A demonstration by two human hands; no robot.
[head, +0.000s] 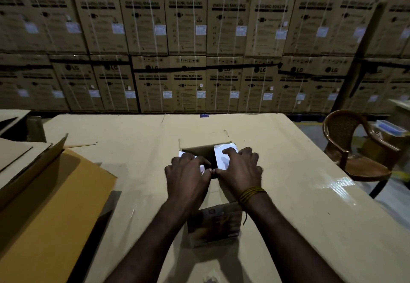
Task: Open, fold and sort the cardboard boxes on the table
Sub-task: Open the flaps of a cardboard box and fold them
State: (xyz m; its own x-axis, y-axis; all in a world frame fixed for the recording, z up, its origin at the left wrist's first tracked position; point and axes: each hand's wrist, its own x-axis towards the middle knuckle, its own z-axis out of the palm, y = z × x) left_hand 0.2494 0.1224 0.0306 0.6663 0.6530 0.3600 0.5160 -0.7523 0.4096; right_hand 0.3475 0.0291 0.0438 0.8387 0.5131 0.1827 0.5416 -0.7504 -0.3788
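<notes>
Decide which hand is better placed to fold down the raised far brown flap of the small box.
Probably the right hand: it lies farther forward on the small white-flapped cardboard box, nearer the far brown flap.

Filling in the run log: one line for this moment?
left hand: on box flap | right hand: on box flap | small box: open, on table

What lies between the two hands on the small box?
In the head view, a dark open gap in the small box shows between the left hand and right hand; their thumbs touch nearer the person.
</notes>
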